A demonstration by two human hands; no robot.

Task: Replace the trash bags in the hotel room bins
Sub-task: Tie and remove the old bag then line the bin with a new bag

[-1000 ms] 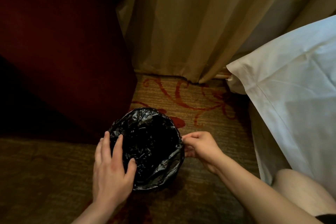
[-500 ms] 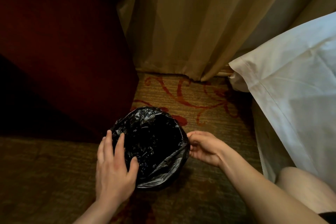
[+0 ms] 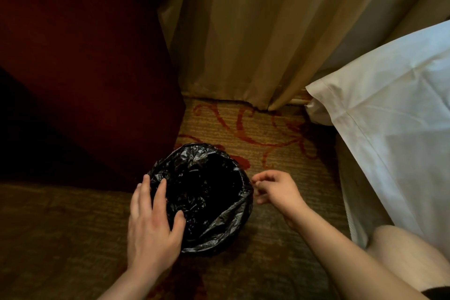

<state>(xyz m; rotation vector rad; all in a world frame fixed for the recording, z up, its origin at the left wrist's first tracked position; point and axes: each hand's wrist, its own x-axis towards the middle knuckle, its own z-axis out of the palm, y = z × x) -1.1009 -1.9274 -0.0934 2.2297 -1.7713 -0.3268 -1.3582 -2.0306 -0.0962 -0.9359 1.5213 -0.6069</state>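
A small round bin lined with a crinkled black trash bag [image 3: 207, 192] stands on the carpet in the lower middle of the head view. The bag is folded over the rim and hides the bin itself. My left hand [image 3: 152, 224] lies flat on the near left rim, fingers straight and spread over the plastic. My right hand [image 3: 275, 187] hovers just right of the rim with its fingers loosely curled. It holds nothing, and a small gap shows between it and the bag.
A dark red upholstered piece [image 3: 92, 68] rises close on the bin's left. Beige curtains [image 3: 255, 31] hang behind. A white pillow [image 3: 394, 114] overhangs on the right above a bed edge. My bare knee [image 3: 404, 256] is at lower right. Patterned carpet [image 3: 267, 134] lies between.
My right hand has let go of the bag's right rim and drawn slightly away, fingers loosening. My left hand has stayed on the left rim.
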